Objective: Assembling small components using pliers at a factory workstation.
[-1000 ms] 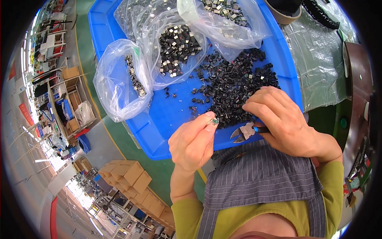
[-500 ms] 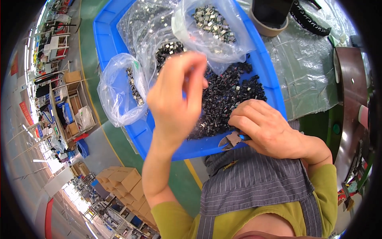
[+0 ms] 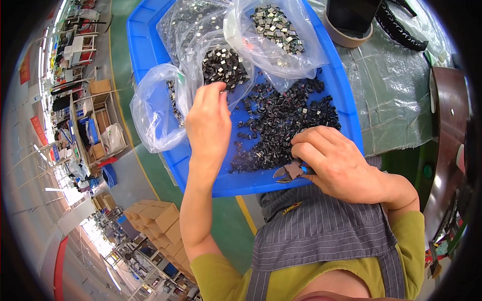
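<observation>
Change: a second ago the left hand (image 3: 208, 123) is near the tray's front edge, pinching a small shiny piece; half a second ago it is raised high over the tray; now it is stretched out over the open bag of dark square parts (image 3: 224, 66).
Meaning: judging from that path, the picked piece is being carried to the bag, so one sorting cycle looks close to its drop-off.
Left hand: fingers together and pointing into the bag's mouth, back of the hand towards the camera; I cannot tell whether the piece is still pinched or already let go, as the fingertips hide it.
Right hand (image 3: 336, 163): clenched around small cutting pliers (image 3: 288, 172), whose metal nose pokes out to the left at the tray's front rim; it has barely moved.
Loose parts (image 3: 283, 125): a black heap spread over the blue tray (image 3: 145, 47), just beyond the right hand's knuckles and to the right of the left hand.
Bag relative to grip: its opening lies directly under the left fingertips, touching or nearly so.
Other bags: one clear bag of silvery squares (image 3: 273, 22) further back, one nearly empty bag (image 3: 155, 115) hanging over the tray's left rim.
Around: a striped apron (image 3: 321, 226) below the tray, plastic sheeting (image 3: 396, 90) on the bench to the right.
</observation>
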A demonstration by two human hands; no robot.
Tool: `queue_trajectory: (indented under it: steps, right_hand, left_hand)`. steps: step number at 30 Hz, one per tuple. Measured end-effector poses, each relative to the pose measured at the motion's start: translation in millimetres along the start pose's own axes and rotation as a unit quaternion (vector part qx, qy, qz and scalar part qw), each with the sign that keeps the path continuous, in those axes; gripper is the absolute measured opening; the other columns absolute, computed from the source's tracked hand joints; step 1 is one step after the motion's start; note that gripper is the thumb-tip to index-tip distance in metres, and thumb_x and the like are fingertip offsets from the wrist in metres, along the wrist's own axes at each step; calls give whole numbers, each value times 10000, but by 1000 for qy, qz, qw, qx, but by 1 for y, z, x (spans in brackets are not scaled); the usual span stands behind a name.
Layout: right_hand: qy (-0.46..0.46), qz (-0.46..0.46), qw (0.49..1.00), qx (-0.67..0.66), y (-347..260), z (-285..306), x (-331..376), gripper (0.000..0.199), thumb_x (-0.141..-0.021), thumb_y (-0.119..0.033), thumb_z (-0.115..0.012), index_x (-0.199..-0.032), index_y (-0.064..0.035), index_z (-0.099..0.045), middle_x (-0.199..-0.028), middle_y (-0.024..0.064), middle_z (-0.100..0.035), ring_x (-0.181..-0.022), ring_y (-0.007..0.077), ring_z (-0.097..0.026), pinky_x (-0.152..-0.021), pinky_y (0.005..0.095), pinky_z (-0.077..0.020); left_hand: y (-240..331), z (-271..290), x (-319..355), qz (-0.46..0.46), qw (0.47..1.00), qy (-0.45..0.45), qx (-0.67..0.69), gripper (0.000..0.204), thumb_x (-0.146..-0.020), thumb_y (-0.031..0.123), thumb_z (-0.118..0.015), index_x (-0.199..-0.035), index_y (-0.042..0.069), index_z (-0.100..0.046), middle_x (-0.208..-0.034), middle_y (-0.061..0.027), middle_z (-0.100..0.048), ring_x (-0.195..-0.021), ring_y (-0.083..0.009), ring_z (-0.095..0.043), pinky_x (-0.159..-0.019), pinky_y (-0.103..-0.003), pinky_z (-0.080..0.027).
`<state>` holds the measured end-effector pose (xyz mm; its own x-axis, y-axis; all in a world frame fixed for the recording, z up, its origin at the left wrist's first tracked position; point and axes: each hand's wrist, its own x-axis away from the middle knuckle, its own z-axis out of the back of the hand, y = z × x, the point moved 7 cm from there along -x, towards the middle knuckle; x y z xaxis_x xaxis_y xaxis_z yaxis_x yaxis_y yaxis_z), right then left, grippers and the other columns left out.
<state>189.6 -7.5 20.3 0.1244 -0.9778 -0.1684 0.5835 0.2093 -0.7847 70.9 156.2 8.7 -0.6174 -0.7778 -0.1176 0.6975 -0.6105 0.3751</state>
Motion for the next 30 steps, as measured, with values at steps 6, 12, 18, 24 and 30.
queue_trajectory:
  steps: [6, 12, 18, 24, 30]
  right_hand:
    - [18, 0, 1000, -1, -2, 3, 0, 363, -668, -64, -725, -968, -44, -523, -959, 103, -548, -944, 301, -544, -815, 392, -436]
    - [11, -18, 999, 30, -4, 1, -1, 359, -695, -96, -736, -979, -41, -523, -942, 106, -549, -927, 304, -546, -814, 399, -434]
    - [1, -37, 998, 50, -7, -2, -3, 356, -701, -65, -726, -986, -39, -516, -977, 105, -565, -935, 310, -548, -815, 400, -434]
    - [14, -36, 996, 76, -11, -4, -5, 291, -762, -119, -707, -979, -40, -528, -937, 99, -563, -898, 294, -548, -798, 385, -431]
    - [27, -68, 996, 59, -6, -1, -3, 261, -788, -122, -693, -977, -45, -530, -926, 101, -565, -883, 303, -550, -794, 389, -429]
  left_hand:
    - [-9, -27, -6, 6, 983, -33, -182, 100, -852, 101, -609, -910, 51, -544, -902, -129, -564, -766, -378, -619, -639, -483, -498]
    - [-8, -36, -3, -16, 982, -18, -185, 133, -813, 17, -565, -921, 15, -486, -919, -163, -535, -705, -376, -632, -592, -474, -520]
    - [-12, -33, -3, -17, 985, -48, -163, 198, -767, -60, -557, -941, -30, -468, -948, -211, -537, -739, -369, -661, -604, -439, -552]
    - [-19, -31, -3, 9, 987, -34, -156, 134, -810, -13, -525, -929, -18, -462, -928, -218, -546, -740, -429, -627, -623, -513, -520]
    - [0, -11, 8, -13, 996, -17, -92, 154, -855, 45, -564, -954, -2, -456, -852, -151, -635, -664, -298, -651, -547, -415, -505]
